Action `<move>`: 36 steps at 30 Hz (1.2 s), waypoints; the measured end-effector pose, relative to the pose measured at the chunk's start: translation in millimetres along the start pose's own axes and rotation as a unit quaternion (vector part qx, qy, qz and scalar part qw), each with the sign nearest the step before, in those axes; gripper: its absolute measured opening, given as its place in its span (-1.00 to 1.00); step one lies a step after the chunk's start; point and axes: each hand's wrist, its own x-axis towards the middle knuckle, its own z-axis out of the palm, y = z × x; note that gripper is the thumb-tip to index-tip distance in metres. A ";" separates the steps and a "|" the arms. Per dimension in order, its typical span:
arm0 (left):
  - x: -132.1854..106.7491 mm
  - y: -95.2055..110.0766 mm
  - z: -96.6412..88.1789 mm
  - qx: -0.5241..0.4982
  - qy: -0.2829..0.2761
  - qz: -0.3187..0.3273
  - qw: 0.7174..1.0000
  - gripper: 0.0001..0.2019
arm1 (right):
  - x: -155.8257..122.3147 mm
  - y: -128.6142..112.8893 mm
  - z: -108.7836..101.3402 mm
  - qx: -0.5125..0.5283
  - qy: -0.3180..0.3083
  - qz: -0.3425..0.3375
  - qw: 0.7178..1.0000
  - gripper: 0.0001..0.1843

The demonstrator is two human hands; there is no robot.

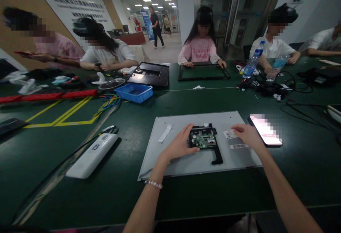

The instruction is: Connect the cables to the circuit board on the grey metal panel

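Though small, green circuit board (204, 139)

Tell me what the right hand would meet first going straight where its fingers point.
Probably the small white label lying just ahead of the right hand on the grey panel, then the circuit board; whether they already touch is unclear.

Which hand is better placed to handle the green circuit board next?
Probably the left hand: its fingers touch the circuit board. The right hand rests apart, by a white label.
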 end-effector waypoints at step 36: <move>25.7 72.5 45.1 0.210 0.008 0.127 0.969 -0.68 | -19.0 -44.9 31.2 0.065 -0.076 -0.134 0.986 -0.78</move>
